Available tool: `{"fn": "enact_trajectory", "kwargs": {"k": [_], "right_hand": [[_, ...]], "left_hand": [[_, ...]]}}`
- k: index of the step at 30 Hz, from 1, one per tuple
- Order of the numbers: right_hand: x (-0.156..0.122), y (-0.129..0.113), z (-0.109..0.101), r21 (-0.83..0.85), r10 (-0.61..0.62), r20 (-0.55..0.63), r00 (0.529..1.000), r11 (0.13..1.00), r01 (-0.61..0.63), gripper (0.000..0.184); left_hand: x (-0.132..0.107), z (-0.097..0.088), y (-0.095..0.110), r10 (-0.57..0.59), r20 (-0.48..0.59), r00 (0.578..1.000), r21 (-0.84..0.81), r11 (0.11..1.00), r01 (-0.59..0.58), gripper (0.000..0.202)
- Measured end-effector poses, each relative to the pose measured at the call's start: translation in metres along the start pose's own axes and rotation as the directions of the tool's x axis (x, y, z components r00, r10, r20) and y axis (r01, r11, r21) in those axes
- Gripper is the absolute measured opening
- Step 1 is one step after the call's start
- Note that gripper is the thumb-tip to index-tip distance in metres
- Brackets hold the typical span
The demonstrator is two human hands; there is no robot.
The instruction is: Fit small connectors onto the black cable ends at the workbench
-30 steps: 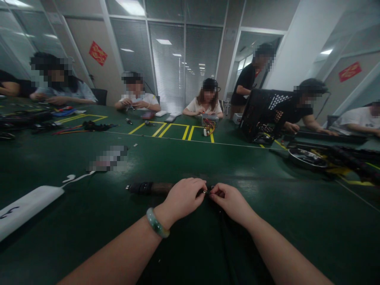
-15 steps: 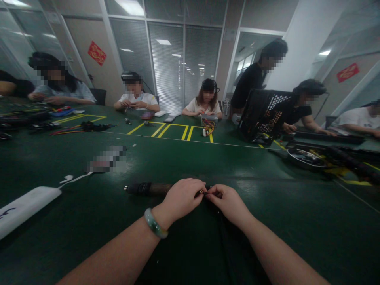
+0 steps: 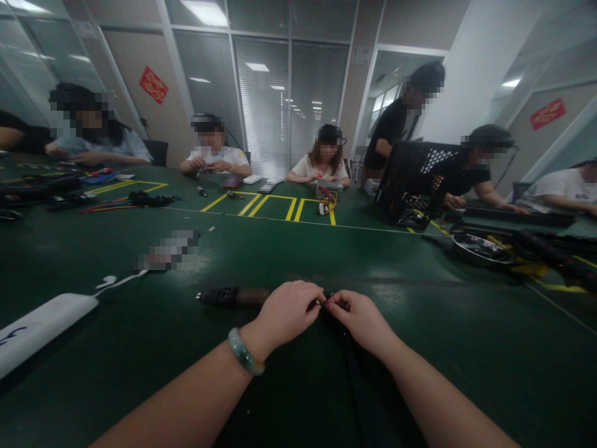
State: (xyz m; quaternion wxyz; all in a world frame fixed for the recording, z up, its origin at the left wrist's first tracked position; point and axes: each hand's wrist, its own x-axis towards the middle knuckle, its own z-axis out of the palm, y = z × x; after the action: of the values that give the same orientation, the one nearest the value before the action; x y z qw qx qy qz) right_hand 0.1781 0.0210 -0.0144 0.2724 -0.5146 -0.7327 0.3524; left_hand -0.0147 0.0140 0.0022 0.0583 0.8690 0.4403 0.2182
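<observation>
On the green table a dark rod-shaped object (image 3: 252,297) with a brown grip section and a metal tip at its left end lies crosswise. My left hand (image 3: 289,314) covers its right part, with the fingers curled. A tiny gold-ringed piece (image 3: 319,302) shows between the thumb and fingers of that hand. Touching it from the right, my right hand (image 3: 357,317) is closed in a pinch; what its fingertips hold is dark and too small to name. A long dark strip (image 3: 357,373) runs from under my right hand towards me.
On the left a white power strip (image 3: 46,326) has a cable leading to a blurred-out device (image 3: 168,250). Dark parts and a metal bowl (image 3: 482,249) sit at the right. Across the table several people work beside a black computer case (image 3: 405,183) and a power supply (image 3: 329,186).
My hands stay almost in place at the small piece, with only slight finger movement. In the background, the standing person has leaned a little to the left.
</observation>
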Motion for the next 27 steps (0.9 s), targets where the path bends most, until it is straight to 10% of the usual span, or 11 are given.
{"fn": "enact_trajectory", "kwargs": {"k": [27], "right_hand": [[0.0008, 0.0029, 0.0027, -0.055, -0.049, -0.004, 0.999, 0.997, 0.049, 0.017]], "left_hand": [[-0.0004, 0.0036, -0.0029, -0.020, -0.021, 1.000, -0.007, 1.000, 0.020, 0.013]]}}
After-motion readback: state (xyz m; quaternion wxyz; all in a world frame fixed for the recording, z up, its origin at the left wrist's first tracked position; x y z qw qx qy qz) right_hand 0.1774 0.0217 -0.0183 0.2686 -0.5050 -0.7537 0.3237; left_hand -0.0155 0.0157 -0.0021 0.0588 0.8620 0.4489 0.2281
